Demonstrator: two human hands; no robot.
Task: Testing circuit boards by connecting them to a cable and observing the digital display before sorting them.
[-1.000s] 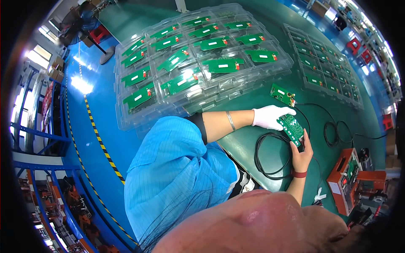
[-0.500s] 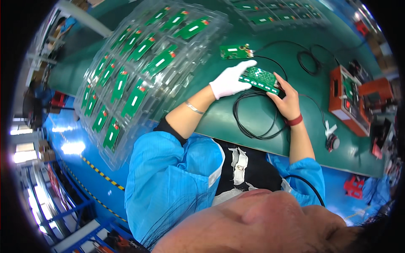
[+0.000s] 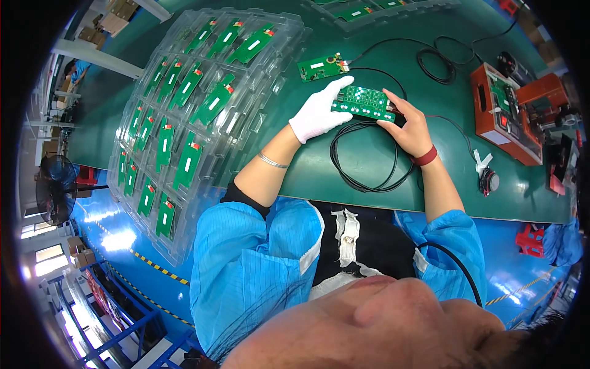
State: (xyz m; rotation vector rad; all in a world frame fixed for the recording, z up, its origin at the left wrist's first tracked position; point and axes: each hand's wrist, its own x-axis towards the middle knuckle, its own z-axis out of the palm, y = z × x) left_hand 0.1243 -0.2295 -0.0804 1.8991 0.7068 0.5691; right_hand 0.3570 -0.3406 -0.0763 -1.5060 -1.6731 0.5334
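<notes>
Between my two hands is a green circuit board (image 3: 367,103), its face dotted with bright spots and a row of white round parts along the near edge. My left hand (image 3: 321,112), in a white glove, grips the board's left end between thumb and fingers. The bare right hand (image 3: 407,125) holds its right end, thumb at the near corner and fingers at the far one. Just beyond lies another green circuit board (image 3: 323,66) with a white label and a black cable at its right end. A coil of black cable (image 3: 344,166) rests on the table nearer to me.
Stacked clear plastic trays (image 3: 203,132) with several green boards stand at the left. Another tray (image 3: 369,19) lies at the far side. On the right are an orange box (image 3: 501,126) holding a board and a small round part (image 3: 488,181) with white tape.
The view has shifted, so the table and trays appear moved. Both hands still hold the circuit board, which now lies more level across the view.
</notes>
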